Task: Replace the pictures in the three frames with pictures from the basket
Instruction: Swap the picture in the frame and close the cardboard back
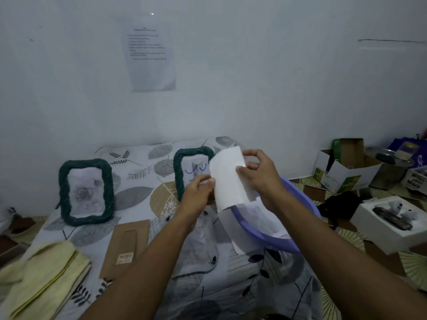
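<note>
In both hands' [199,193] [260,179] fingertips [209,181], white paper [228,181]

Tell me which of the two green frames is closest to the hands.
The right frame, showing blue scribbles, just behind the left hand; the rose-picture frame stands well off to the left.

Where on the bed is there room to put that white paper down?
The white paper fits best on the bare sheet between the left green frame and the right green frame. More bare sheet lies at the front, below the purple basket. The front left is crowded: brown board, yellow towel, and a loose picture beside them.
</note>
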A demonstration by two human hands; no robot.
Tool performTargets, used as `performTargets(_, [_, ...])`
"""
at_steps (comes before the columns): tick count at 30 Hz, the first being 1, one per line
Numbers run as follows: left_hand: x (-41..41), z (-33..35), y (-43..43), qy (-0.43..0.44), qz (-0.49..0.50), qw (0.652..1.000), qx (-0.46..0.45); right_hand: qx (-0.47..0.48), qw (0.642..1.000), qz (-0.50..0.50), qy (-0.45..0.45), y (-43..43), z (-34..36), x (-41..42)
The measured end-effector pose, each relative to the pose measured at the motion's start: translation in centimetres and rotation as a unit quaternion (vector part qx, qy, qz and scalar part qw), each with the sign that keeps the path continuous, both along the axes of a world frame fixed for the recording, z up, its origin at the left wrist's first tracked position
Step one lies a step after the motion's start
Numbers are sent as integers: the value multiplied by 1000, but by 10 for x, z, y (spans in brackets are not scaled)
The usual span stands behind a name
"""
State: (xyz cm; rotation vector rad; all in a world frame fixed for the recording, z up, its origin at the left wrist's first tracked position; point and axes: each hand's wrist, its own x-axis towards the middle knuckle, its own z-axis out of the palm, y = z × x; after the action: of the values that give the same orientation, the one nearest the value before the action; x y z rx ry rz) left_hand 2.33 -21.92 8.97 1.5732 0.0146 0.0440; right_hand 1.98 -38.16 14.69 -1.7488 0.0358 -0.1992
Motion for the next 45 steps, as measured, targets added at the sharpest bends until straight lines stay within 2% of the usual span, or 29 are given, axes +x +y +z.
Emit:
performTargets(2, [-6, 7, 21, -16, 31, 999, -37, -9, 1000, 15, -1, 26, -3, -5])
performTargets(3, [-9, 7, 33, -28, 56, 997, -36, -44, 999, 15, -4, 37, -9, -6])
performTargets(6, [-15, -6, 67, -47, 120, 992, 19, -162, 987, 21, -8, 62, -40, -4])
performTargets(8, [-20, -20, 84, -58, 132, 983, 113, -229, 973, 37, -5, 74, -62, -5])
performTargets(11, [-26, -46, 94, -74, 114, 950, 280, -344, 938, 48, -19, 83, -93, -13])
performTargets(15, [-33, -72, 94, -81, 117, 906, 398, -435, 897, 75, -17, 83, -120, -21])
performTargets(18, [-35, -88, 96, -104, 97, 858, 494, -499, 861, 78, -55, 82, -135, -23])
performTargets(20, [-34, -99, 102, -115, 89, 840, 523, -499, 861, 80, -65, 80, -144, -24])
performTargets(26, [-35, -111, 110, -140, 89, 861, 481, -445, 888, 85, -80, 79, -158, -25])
performTargets(31, [-37, -113, 119, -151, 94, 877, 445, -425, 896, 88, -95, 86, -160, -22])
performTargets(42, [-35, -114, 121, -157, 100, 882, 434, -398, 909, 80, -97, 85, -168, -19])
performTargets(45, [-32, -112, 118, -144, 105, 873, 454, -400, 908, 79, -96, 85, -169, -19])
